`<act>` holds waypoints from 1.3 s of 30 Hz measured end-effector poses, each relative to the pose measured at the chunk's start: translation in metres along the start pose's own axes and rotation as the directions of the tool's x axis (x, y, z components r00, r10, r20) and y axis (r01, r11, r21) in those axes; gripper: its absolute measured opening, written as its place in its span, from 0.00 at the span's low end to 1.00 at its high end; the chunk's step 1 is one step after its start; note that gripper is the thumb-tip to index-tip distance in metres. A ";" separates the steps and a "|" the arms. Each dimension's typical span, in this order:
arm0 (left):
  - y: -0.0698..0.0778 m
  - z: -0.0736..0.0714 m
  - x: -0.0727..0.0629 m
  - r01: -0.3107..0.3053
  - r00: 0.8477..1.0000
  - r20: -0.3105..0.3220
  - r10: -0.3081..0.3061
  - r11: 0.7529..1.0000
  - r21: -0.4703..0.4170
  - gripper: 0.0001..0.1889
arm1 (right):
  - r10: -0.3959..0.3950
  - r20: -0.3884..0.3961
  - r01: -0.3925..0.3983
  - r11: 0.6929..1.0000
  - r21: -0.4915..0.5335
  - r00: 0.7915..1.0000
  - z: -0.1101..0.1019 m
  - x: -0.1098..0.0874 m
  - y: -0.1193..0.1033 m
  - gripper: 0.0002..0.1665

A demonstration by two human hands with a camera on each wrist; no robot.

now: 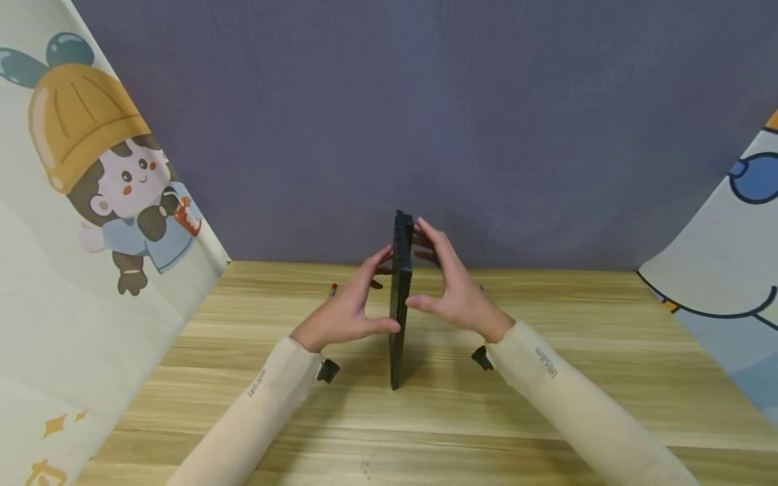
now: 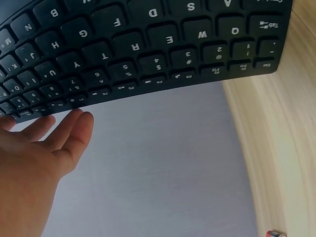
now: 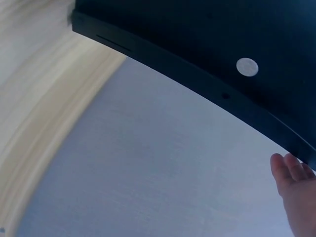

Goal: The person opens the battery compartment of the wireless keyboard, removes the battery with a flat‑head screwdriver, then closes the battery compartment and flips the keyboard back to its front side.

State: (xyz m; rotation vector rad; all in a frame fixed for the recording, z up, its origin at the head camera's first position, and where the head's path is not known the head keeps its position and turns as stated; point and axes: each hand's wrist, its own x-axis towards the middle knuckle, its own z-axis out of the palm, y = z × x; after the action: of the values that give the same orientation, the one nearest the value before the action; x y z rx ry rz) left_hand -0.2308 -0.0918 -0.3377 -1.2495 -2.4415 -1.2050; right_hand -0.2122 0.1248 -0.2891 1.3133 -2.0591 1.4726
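A black computer keyboard (image 1: pixel 398 297) stands on edge between my two hands, seen nearly edge-on in the head view. My left hand (image 1: pixel 346 307) is on its key side, fingers extended and thumb at the near part. My right hand (image 1: pixel 456 287) is on the back side, its thumb close to the edge. In the left wrist view, the left fingertips meet the border of the keyboard (image 2: pixel 123 54) beside the function keys. The right wrist view shows its plain underside (image 3: pixel 197 44) with a pale round pad (image 3: pixel 247 67), and right fingertips at the border.
A small battery with a red end (image 1: pixel 333 290) lies on the wooden table (image 1: pixel 243 405), behind the left hand. A grey panel (image 1: pixel 425 121) rises behind the table, with cartoon-printed walls at both sides. Black wrist-worn pieces (image 1: pixel 328 370) hang below the sleeves.
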 end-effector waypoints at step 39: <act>-0.018 0.039 -0.018 0.206 0.960 0.194 -0.201 0.979 -0.003 0.57 | -0.002 0.046 0.010 0.984 -0.179 0.999 -0.043 -0.006 -0.013 0.60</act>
State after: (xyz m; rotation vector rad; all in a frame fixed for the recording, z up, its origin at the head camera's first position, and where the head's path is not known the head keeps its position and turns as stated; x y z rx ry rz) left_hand -0.2243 -0.0813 -0.3828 -1.1960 -2.7631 -1.2147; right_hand -0.2097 0.1645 -0.2667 1.2916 -2.1570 1.2327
